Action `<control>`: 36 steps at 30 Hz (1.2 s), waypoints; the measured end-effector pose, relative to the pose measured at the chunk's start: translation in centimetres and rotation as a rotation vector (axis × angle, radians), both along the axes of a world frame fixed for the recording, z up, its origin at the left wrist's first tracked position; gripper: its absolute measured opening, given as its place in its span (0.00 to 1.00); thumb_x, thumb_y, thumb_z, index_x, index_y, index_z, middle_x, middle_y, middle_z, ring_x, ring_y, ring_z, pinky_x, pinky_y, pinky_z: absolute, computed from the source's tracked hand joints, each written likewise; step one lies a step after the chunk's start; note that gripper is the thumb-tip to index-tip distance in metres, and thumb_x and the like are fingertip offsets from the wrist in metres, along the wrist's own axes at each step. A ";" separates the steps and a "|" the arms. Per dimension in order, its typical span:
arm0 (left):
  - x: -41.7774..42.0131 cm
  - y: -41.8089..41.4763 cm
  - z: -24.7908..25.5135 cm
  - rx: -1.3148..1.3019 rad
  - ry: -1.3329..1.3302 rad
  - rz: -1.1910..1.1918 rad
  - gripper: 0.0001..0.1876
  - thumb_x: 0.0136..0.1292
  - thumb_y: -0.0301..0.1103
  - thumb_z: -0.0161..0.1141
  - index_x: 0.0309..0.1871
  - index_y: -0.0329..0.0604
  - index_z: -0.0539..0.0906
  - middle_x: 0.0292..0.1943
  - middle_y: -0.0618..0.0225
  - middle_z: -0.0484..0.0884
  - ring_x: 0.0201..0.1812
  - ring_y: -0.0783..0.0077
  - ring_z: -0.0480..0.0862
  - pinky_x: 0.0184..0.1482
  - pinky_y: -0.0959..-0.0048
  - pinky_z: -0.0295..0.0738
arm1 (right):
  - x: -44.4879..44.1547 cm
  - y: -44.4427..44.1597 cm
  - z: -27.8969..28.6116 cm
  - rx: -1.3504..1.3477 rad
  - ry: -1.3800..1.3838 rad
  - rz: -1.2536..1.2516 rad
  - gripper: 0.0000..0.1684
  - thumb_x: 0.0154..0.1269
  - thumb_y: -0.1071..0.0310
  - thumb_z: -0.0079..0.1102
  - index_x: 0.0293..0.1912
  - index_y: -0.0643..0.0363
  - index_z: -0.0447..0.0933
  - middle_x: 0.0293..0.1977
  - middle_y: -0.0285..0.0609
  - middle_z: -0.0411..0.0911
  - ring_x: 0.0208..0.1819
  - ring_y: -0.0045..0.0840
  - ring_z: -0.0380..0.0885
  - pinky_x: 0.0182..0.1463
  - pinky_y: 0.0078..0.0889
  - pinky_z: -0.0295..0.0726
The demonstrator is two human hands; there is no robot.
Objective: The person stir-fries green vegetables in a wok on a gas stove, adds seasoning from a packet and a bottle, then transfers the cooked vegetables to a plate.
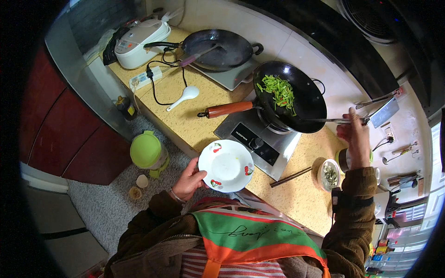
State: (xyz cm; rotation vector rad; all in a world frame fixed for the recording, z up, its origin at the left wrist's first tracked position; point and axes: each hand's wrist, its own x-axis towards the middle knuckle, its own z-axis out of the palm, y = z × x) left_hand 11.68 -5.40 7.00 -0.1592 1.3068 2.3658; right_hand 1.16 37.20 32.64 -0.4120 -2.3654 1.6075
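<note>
My left hand [187, 180] grips the rim of a white plate [224, 166] with a scalloped edge and cherry prints; apart from a small yellow speck the plate is bare. It is held over the counter's front edge, before the stove. In my right hand [356, 142] is the handle of a long metal utensil [326, 120], its far end reaching into a black wok [309, 100]. Cut green vegetables [278, 91] with some red bits lie heaped in the wok. The wok, with an orange-brown handle [229, 109], rests on a steel-topped stove [255, 139].
Behind at left, a second wok [226, 52] holds a purple-handled spatula [196, 57]. A rice cooker [140, 43], power strip [145, 77] and white spoon [186, 96] share the counter. Chopsticks [291, 177] and a bowl of chopped food [329, 174] lie right. A green-lidded container [147, 151] stands below.
</note>
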 end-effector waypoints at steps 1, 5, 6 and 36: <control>-0.3 0.0 -0.2 -0.006 0.011 -0.024 0.27 0.74 0.25 0.49 0.75 0.43 0.58 0.56 0.56 0.78 0.46 0.68 0.85 0.43 0.67 0.86 | -0.1 0.4 -1.2 -0.053 -0.028 0.003 0.29 0.68 0.45 0.67 0.50 0.64 0.77 0.33 0.42 0.83 0.31 0.24 0.84 0.35 0.25 0.85; -0.6 0.5 -0.1 -0.011 0.012 -0.032 0.28 0.74 0.25 0.50 0.75 0.43 0.58 0.55 0.57 0.79 0.46 0.68 0.85 0.43 0.68 0.86 | -0.2 0.4 -4.3 -0.295 -0.081 0.185 0.25 0.70 0.57 0.68 0.55 0.67 0.75 0.36 0.40 0.82 0.38 0.25 0.84 0.40 0.26 0.86; -0.6 0.8 0.4 -0.002 0.002 -0.019 0.27 0.75 0.26 0.51 0.75 0.44 0.59 0.53 0.60 0.80 0.43 0.73 0.84 0.40 0.72 0.84 | -0.1 1.0 -4.1 -0.294 -0.108 0.204 0.24 0.70 0.58 0.67 0.56 0.67 0.74 0.36 0.40 0.81 0.38 0.25 0.84 0.40 0.26 0.86; -10.3 10.3 9.6 0.185 0.272 -0.014 0.29 0.76 0.31 0.53 0.76 0.42 0.57 0.67 0.59 0.71 0.62 0.66 0.78 0.59 0.61 0.82 | -1.8 2.0 -8.3 0.054 -0.138 0.191 0.21 0.68 0.72 0.60 0.60 0.61 0.74 0.30 0.32 0.74 0.24 0.11 0.65 0.25 0.17 0.62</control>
